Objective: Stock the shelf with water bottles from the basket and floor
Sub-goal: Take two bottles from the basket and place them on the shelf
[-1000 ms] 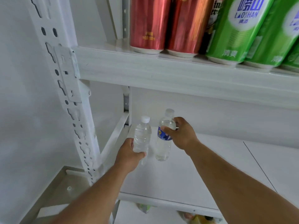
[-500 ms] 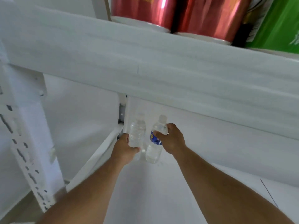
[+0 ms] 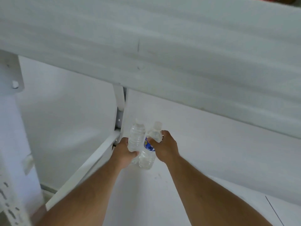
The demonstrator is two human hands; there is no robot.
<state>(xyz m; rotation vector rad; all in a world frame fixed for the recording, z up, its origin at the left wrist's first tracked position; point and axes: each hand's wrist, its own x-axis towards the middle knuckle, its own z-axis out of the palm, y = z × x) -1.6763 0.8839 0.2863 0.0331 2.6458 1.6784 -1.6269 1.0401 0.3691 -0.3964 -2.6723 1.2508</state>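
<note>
**Two bottles going into back-left shelf corner — tip and knock risks**

Left hand point(image 3: 124, 152) has its fingers curled around the lower body of the unlabeled water bottle point(image 3: 136, 137), thumb at the front. Right hand point(image 3: 164, 145) is wrapped on the upper body of the blue-labeled water bottle point(image 3: 147, 152), fingers pressed on it just below the neck. Both bottles are roughly upright, sitting side by side and touching or nearly so, deep on the lower shelf board point(image 3: 146, 201) near the rear upright post point(image 3: 120, 108). Can't tell if the bases are fully down on the board; the left hand covers one base.

Risks, as a judgement:
- Bottles this close can knock each other on release; if one hand lets go first, that bottle could topple.
- The right hand's high grip gives little control of the base, so the bottle could land tilted.
- The upper shelf edge point(image 3: 162, 46) hangs low over the arms; pulling back carelessly could bump a forearm.
- The side rail point(image 3: 91, 163) is just beside the left wrist and could snag it.
</note>
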